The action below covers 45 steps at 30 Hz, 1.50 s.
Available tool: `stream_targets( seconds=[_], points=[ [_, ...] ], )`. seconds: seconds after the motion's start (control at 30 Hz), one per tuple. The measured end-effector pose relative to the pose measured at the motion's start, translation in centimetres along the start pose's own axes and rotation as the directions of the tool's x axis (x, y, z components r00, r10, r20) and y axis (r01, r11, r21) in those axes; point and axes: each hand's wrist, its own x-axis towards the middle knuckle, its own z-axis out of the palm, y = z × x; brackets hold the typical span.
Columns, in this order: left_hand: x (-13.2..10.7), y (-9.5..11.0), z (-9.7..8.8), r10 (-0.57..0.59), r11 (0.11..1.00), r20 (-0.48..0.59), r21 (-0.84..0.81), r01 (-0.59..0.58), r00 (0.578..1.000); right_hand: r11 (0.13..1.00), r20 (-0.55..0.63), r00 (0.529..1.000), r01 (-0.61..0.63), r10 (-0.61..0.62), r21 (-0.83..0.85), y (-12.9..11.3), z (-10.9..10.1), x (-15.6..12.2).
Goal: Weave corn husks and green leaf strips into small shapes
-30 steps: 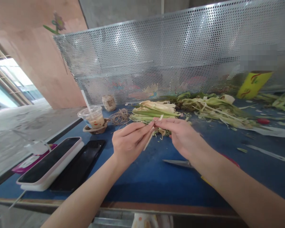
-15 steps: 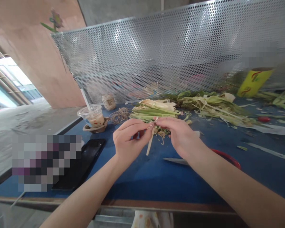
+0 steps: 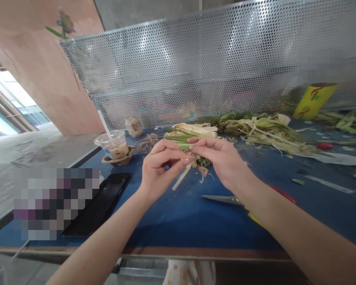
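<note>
In the head view my left hand (image 3: pixel 158 170) and my right hand (image 3: pixel 222 160) meet fingertip to fingertip above the blue tabletop. Both pinch the upper end of a pale plant stalk (image 3: pixel 180 177), which slants down to the left. Its pinched end is mostly hidden by my fingers. Just under my right fingers, dry curled strips (image 3: pixel 203 172) and small dark green bits (image 3: pixel 204 161) show. Behind the hands lies a bundle of pale green leaves and husks (image 3: pixel 192 130). Scissors (image 3: pixel 221 198) with red handles lie partly beneath my right forearm.
At left stand an iced drink cup (image 3: pixel 114 144) in a cardboard holder, a tangle of brown twine (image 3: pixel 147 143) and a black phone (image 3: pixel 109 198). Leaf scraps (image 3: pixel 261 130) lie at back right near a yellow roll (image 3: pixel 314 101). A perforated metal panel (image 3: pixel 180 67) closes the back.
The pale stalk's lower end has swung left, and my right fingers have lifted and spread slightly. More dry strips and green bits show below. The view has shifted a little.
</note>
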Motion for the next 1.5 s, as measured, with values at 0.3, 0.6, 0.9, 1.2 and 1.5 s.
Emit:
stream_targets(
  seconds=[0.3,0.6,0.9,1.2,1.5],
  points=[
    [0.3,0.2,-0.4,0.091,0.996,0.210,0.001,-0.094,0.973,0.987,0.070,0.997,-0.005,0.016,-0.161,0.0,-0.4,0.3],
    [0.3,0.9,-0.5,0.073,0.997,0.332,-0.050,-0.059,0.940,0.966,0.105,0.994,0.065,-0.040,-0.252,0.4,-0.5,0.4],
    [0.2,1.2,-0.4,0.037,0.997,0.420,-0.077,-0.005,0.907,0.929,0.113,0.990,0.117,-0.082,-0.352,0.3,-0.4,0.2],
    [0.3,0.5,-0.5,-0.110,0.967,0.399,-0.168,0.191,0.910,0.894,0.131,0.984,0.166,-0.121,-0.417,0.5,-0.7,0.6],
    [-0.4,-0.5,0.4,-0.470,0.703,0.228,-0.488,0.518,0.853,0.731,0.186,0.908,0.414,-0.376,-0.543,-0.8,-0.7,0.0]
  ],
)
